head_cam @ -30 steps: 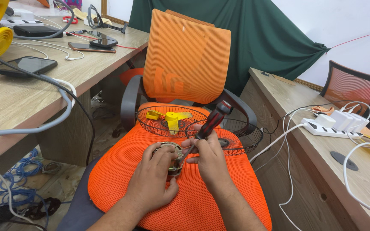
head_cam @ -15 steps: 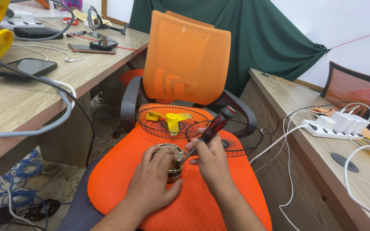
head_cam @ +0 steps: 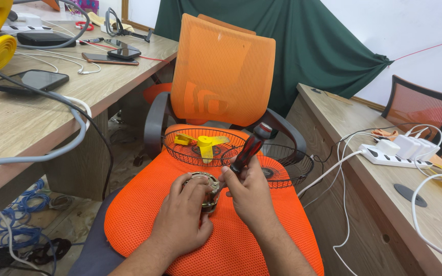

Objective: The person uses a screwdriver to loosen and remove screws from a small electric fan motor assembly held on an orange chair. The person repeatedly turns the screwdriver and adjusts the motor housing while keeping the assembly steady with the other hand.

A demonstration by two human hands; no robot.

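Observation:
On the seat of an orange mesh chair, my left hand grips a small round metal fan motor and holds it steady. My right hand is closed around a screwdriver with a dark red and black handle, its tip hidden down at the motor. Just behind the hands lie two black wire fan guards, one holding a yellow fan blade.
A wooden desk at left carries phones, cables, a grey hose and a yellow tool. Another desk at right holds a white power strip with plugs and white cables. Blue cables lie on the floor at lower left.
The screwdriver handle has shifted slightly in my right hand, tilting a little; my left hand stays on the motor.

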